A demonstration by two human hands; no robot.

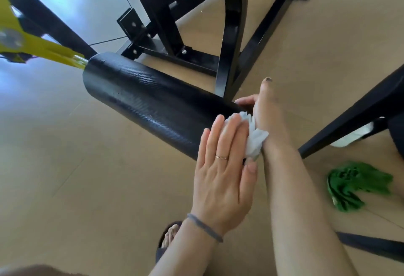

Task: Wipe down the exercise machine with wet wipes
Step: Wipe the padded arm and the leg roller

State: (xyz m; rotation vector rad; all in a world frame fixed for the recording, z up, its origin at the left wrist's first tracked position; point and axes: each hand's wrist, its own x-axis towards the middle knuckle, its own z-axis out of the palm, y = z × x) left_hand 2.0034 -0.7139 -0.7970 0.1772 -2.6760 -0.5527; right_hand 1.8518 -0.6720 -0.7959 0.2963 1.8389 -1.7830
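A black padded roller (140,98) of the exercise machine sticks out from a yellow arm (50,51) toward me. My left hand (220,170) lies flat on the roller's near end, pressing a crumpled white wet wipe (255,137) against it with fingers on top and thumb below. A ring is on one finger and a grey band is on the wrist. My right hand (265,109) wraps around the far side of the same end, thumb pointing up, its fingers partly hidden behind the roller.
The machine's black steel frame (231,35) stands on the beige floor behind the roller. A black slanted bar (358,111) crosses at the right. A green crumpled item (354,185) lies on the floor below it. My sandalled foot (169,235) is under my left wrist.
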